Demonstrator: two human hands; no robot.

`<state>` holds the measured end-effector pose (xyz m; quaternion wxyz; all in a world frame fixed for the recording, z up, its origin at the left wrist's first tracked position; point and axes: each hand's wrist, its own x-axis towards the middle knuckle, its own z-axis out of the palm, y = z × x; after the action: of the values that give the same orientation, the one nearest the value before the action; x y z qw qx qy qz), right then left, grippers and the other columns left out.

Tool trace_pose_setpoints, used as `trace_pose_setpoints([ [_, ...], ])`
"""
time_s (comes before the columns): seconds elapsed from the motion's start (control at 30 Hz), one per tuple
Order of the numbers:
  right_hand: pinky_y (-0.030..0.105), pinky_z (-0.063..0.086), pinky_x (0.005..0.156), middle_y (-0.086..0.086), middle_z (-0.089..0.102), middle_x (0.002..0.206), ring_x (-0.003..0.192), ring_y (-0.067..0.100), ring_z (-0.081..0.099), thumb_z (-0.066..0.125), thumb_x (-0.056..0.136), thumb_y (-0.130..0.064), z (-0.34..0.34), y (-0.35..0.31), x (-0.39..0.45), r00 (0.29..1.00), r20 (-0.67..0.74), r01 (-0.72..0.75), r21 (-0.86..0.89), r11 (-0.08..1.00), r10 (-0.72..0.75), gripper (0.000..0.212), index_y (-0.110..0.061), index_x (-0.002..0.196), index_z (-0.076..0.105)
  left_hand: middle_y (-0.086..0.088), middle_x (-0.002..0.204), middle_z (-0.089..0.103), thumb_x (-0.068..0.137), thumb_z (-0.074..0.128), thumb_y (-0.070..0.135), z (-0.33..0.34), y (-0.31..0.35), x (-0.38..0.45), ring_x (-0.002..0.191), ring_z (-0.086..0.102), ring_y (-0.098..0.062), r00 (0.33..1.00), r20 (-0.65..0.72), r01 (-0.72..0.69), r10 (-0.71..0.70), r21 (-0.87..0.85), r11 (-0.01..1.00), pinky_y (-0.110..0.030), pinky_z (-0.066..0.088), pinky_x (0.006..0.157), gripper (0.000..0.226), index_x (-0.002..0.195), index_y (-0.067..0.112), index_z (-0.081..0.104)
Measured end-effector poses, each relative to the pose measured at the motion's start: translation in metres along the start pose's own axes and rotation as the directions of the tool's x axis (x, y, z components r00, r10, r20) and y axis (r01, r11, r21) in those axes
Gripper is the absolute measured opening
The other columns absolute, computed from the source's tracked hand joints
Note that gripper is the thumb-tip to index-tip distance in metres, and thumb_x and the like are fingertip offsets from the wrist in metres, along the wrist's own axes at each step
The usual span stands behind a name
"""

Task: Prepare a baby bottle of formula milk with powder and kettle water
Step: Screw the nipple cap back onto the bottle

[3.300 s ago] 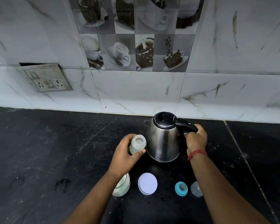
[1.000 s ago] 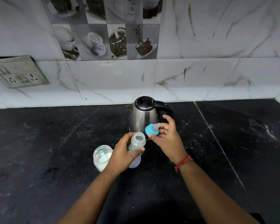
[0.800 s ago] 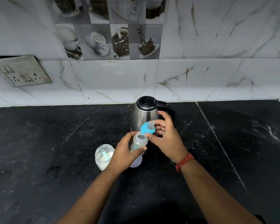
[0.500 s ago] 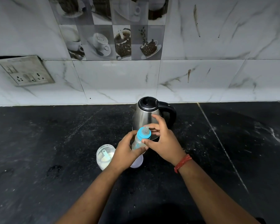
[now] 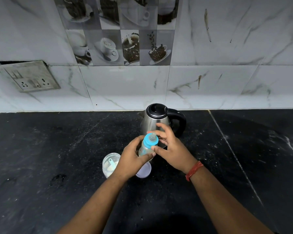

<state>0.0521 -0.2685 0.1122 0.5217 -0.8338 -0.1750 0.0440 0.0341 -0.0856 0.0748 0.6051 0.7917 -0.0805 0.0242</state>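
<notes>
1. The left hand (image 5: 131, 160) is wrapped around the body of the baby bottle (image 5: 145, 149). Its fingers are closed on the bottle, with the thumb across the front.
2. The bottle is held up above the black counter (image 5: 57, 149), in front of the kettle (image 5: 156, 122). It leans a little to the right at the top.
3. A blue teat cap (image 5: 150, 140) sits on the neck of the bottle. A clear teat pokes up from the middle of the blue ring.
4. The right hand (image 5: 173, 151) is at the cap. Its thumb touches the side of the blue ring, and its fingers are spread out and curl around the far side. I cannot tell how tight the hold is.
5. A red thread band (image 5: 193, 170) goes around the right wrist.
6. The steel kettle stands on the counter near the wall. Its black lid is shut, and its black handle points to the right.
7. An open powder jar (image 5: 109, 163) stands on the counter just left of the left hand. It has white powder and a small light blue scoop (image 5: 112, 162) inside.
8. A round pale lid (image 5: 144, 171) lies flat on the counter, partly hidden under the left hand.
9. A switch and socket plate (image 5: 29, 76) is on the marble wall at the left.
10. Tiles with coffee cup pictures (image 5: 122, 46) are on the wall above the kettle.
</notes>
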Motion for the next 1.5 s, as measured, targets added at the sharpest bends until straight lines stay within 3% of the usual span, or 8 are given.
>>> trace_pose_setpoints([
  [0.2, 0.039, 0.04, 0.117, -0.011, 0.061, 0.141, 0.132, 0.009, 0.055, 0.064, 0.089, 0.001, -0.01, -0.004, 0.004, 0.997, 0.072, 0.017, -0.041, 0.999, -0.014, 0.078, -0.033, 0.148, 0.025, 0.007, 0.124, 0.07, 0.081, 0.087, 0.022, 0.0, -0.003, 0.004, 0.116, 0.067, -0.012, 1.0, 0.014, -0.001, 0.001, 0.006, 1.0, -0.042, 0.056, 0.101, 0.057, 0.133, 0.027, 0.064],
  [0.37, 0.03, 0.039, 0.116, -0.007, 0.063, 0.136, 0.132, 0.006, 0.054, 0.065, 0.088, 0.004, -0.024, -0.007, 0.007, 0.991, 0.135, 0.031, -0.038, 0.999, -0.026, 0.08, -0.025, 0.151, 0.025, 0.008, 0.123, 0.069, 0.076, 0.086, 0.038, -0.002, -0.001, 0.005, 0.117, 0.066, -0.017, 0.999, 0.041, -0.026, 0.025, 0.026, 0.999, -0.048, 0.054, 0.102, 0.06, 0.131, 0.043, 0.063],
  [0.53, 0.019, 0.04, 0.11, -0.005, 0.066, 0.132, 0.129, 0.004, 0.056, 0.067, 0.085, 0.007, -0.027, -0.008, 0.009, 0.991, 0.126, 0.051, -0.017, 0.999, -0.048, 0.084, -0.023, 0.151, 0.025, 0.009, 0.125, 0.07, 0.078, 0.088, 0.032, 0.0, -0.001, 0.007, 0.12, 0.066, -0.017, 0.999, 0.042, -0.034, 0.034, -0.008, 0.999, -0.048, 0.053, 0.105, 0.058, 0.131, 0.041, 0.064],
  [0.73, 0.028, 0.043, 0.113, -0.007, 0.065, 0.134, 0.129, 0.006, 0.058, 0.071, 0.086, 0.004, -0.014, 0.0, 0.007, 0.999, 0.03, 0.036, 0.036, 0.999, -0.037, 0.075, -0.022, 0.146, 0.034, 0.005, 0.126, 0.071, 0.079, 0.086, 0.033, -0.003, -0.002, 0.009, 0.12, 0.067, -0.02, 0.999, 0.036, -0.02, 0.021, -0.036, 0.999, -0.05, 0.054, 0.104, 0.056, 0.128, 0.044, 0.064],
  [1.0, 0.032, 0.044, 0.112, -0.002, 0.065, 0.134, 0.13, 0.016, 0.059, 0.067, 0.087, 0.011, -0.014, 0.006, 0.009, 0.998, -0.026, 0.051, 0.102, 0.994, -0.049, 0.061, -0.01, 0.136, 0.037, 0.01, 0.128, 0.071, 0.085, 0.085, 0.023, -0.004, -0.002, 0.012, 0.121, 0.066, -0.012, 0.997, 0.072, 0.002, -0.001, -0.021, 1.0, -0.039, 0.055, 0.104, 0.056, 0.135, 0.036, 0.062],
  [1.13, 0.029, 0.043, 0.112, -0.009, 0.067, 0.131, 0.13, 0.012, 0.058, 0.071, 0.085, 0.007, -0.015, 0.01, 0.013, 0.999, 0.006, 0.042, 0.058, 0.997, -0.042, 0.068, -0.019, 0.138, 0.037, 0.011, 0.129, 0.07, 0.084, 0.085, 0.029, -0.004, -0.003, 0.012, 0.121, 0.066, -0.012, 0.997, 0.072, 0.008, -0.008, 0.006, 1.0, -0.043, 0.054, 0.105, 0.058, 0.137, 0.033, 0.062],
  [1.27, 0.025, 0.043, 0.111, -0.009, 0.067, 0.129, 0.128, 0.007, 0.058, 0.076, 0.083, 0.001, -0.013, 0.011, 0.015, 0.999, -0.002, 0.043, 0.018, 0.999, -0.043, 0.073, -0.015, 0.142, 0.037, 0.011, 0.129, 0.07, 0.084, 0.086, 0.028, -0.004, -0.005, 0.012, 0.121, 0.066, -0.013, 0.998, 0.053, 0.017, -0.017, 0.01, 1.0, -0.046, 0.054, 0.105, 0.058, 0.137, 0.034, 0.062],
  [1.5, 0.029, 0.05, 0.096, -0.011, 0.058, 0.11, 0.105, 0.006, 0.056, 0.089, 0.071, -0.033, 0.002, 0.008, 0.02, 0.987, -0.126, 0.079, -0.164, 0.983, -0.1, 0.081, -0.029, 0.137, 0.043, 0.011, 0.126, 0.07, 0.084, 0.084, 0.02, -0.001, -0.003, 0.014, 0.118, 0.067, -0.01, 0.999, 0.033, 0.023, -0.024, 0.014, 1.0, -0.045, 0.056, 0.102, 0.056, 0.135, 0.03, 0.064],
])
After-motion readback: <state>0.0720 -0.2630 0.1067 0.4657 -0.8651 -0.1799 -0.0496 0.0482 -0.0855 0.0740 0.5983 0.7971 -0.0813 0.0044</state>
